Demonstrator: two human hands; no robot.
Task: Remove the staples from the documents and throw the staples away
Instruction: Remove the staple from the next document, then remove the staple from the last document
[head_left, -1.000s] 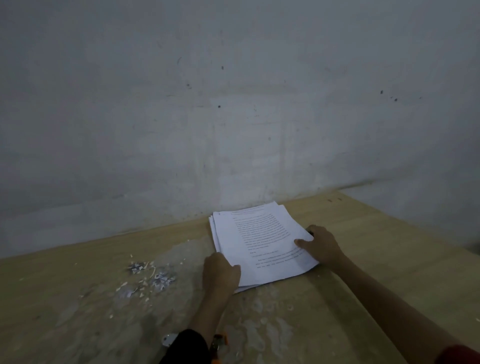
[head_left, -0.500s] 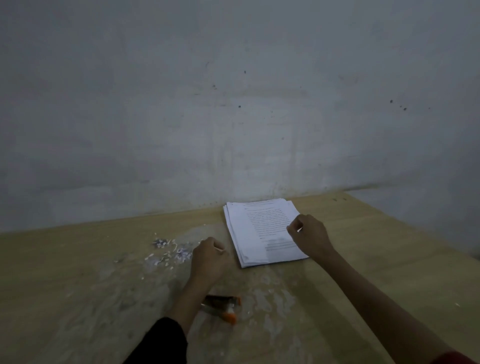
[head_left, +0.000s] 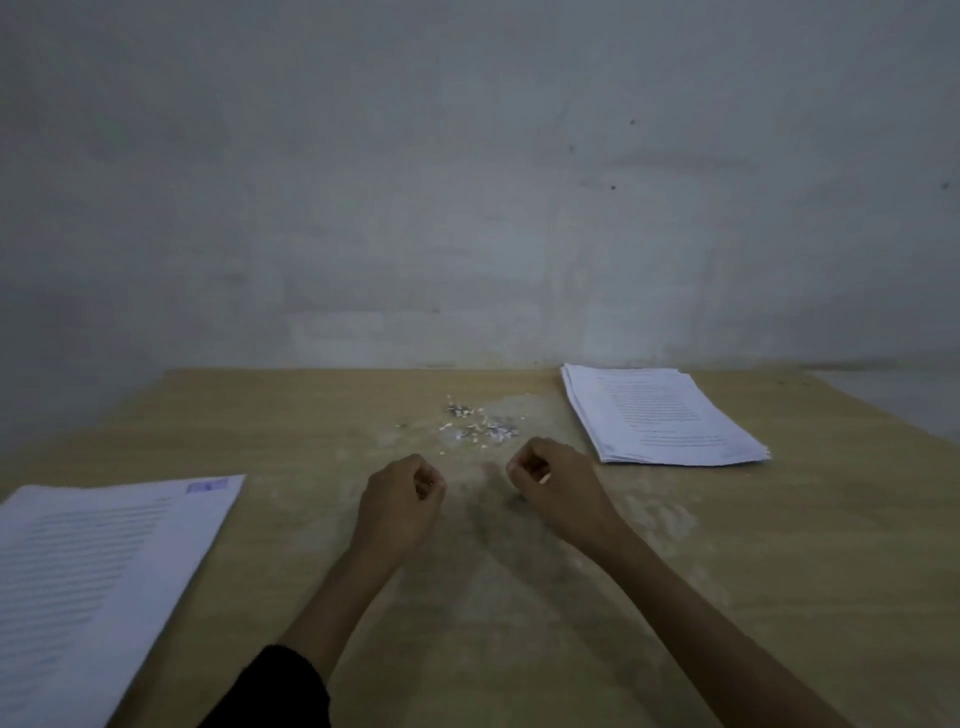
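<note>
A stack of printed documents (head_left: 660, 415) lies at the table's far right. A second document (head_left: 93, 571) lies at the near left, partly cut off by the frame edge. A small pile of pulled staples and paper scraps (head_left: 478, 423) sits mid-table, near the wall. My left hand (head_left: 400, 504) and my right hand (head_left: 556, 488) hover side by side just in front of that pile. Both have curled fingers, and I see nothing held in either. Neither hand touches any paper.
The wooden table (head_left: 779, 571) has worn, pale patches in its middle. A grey wall (head_left: 467, 208) stands right behind its far edge. The table's right edge runs diagonally past the stack. No bin or staple remover is in view.
Both hands left the right stack and came together mid-table with curled fingers. The view swung left, bringing the left document in and hiding the orange-and-black tool.
</note>
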